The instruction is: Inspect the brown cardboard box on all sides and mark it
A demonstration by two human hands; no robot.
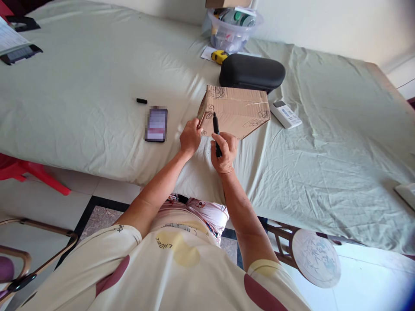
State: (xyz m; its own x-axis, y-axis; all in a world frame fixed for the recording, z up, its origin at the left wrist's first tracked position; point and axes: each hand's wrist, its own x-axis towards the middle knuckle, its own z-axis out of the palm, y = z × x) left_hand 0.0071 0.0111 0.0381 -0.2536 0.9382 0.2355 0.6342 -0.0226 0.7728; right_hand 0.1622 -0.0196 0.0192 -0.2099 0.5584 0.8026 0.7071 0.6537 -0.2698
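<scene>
A cardboard box [240, 103] with dark scribbled drawings near its corners stands on the cloth-covered table. My left hand [191, 137] grips the box's near left edge, its fingers partly hidden behind the cardboard. In my right hand [226, 151] is a black marker pen [216, 125], its tip pointing up at the drawings on the box's left part; whether it touches the cardboard I cannot tell. To the left, a small black pen cap [142, 101] lies apart on the cloth, close to a phone [156, 124] with its screen lit.
Behind the box lie a black padded case [253, 71] and a yellow tape measure [219, 56], near a filled plastic tub [231, 36]. A white device [287, 115] rests right of the box. Clipboards [21, 54] lie far left; a red stool [35, 170] stands below.
</scene>
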